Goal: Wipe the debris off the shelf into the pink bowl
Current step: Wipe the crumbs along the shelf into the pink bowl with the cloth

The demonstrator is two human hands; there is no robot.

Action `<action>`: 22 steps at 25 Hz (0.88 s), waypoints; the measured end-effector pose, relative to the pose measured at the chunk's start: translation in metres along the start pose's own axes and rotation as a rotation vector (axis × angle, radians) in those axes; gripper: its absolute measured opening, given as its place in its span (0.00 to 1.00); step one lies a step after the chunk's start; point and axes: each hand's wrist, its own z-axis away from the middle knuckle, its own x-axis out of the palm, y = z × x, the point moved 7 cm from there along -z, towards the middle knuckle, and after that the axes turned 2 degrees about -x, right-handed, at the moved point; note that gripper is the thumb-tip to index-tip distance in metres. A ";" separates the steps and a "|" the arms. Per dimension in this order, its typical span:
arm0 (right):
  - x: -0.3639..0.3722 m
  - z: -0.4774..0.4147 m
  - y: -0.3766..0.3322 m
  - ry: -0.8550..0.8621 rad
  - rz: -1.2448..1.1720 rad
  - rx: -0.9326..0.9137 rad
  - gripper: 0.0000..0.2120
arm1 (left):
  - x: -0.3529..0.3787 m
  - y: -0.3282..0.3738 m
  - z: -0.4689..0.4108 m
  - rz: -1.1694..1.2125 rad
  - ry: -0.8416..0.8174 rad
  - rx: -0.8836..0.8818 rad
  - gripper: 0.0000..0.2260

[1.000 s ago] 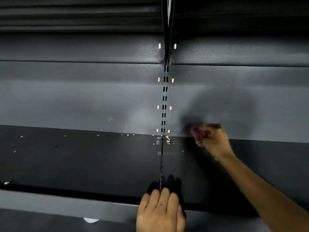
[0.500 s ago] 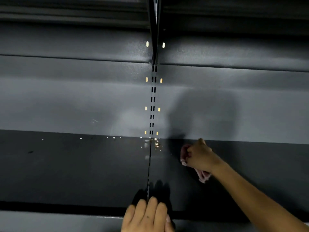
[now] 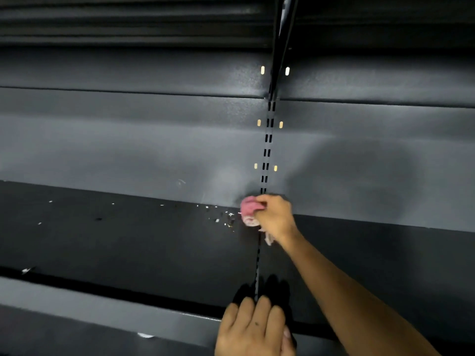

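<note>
A pink cloth (image 3: pixel 250 210) is held bunched in the closed right hand (image 3: pixel 276 217) at the back edge of the dark shelf (image 3: pixel 128 247), beside the slotted upright (image 3: pixel 266 152). The densest debris (image 3: pixel 223 218) is found just beside the cloth at 9 o'clock, with sparser flecks strung further toward 9 o'clock along the back edge. The left hand (image 3: pixel 253 328) is laid flat, fingers together, on the front lip at 6 o'clock. The pink bowl cannot be seen. The right hand is judged the nearer for sweeping.
</note>
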 end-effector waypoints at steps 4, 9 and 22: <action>-0.079 0.004 0.054 0.182 0.234 0.166 0.10 | 0.001 0.001 -0.001 0.013 0.044 0.009 0.17; -0.060 0.017 0.087 -0.080 0.691 0.311 0.15 | 0.002 0.002 -0.003 0.024 0.050 -0.010 0.14; -0.007 -0.001 -0.026 0.048 0.067 -0.139 0.19 | -0.002 0.000 -0.001 0.026 0.051 0.005 0.16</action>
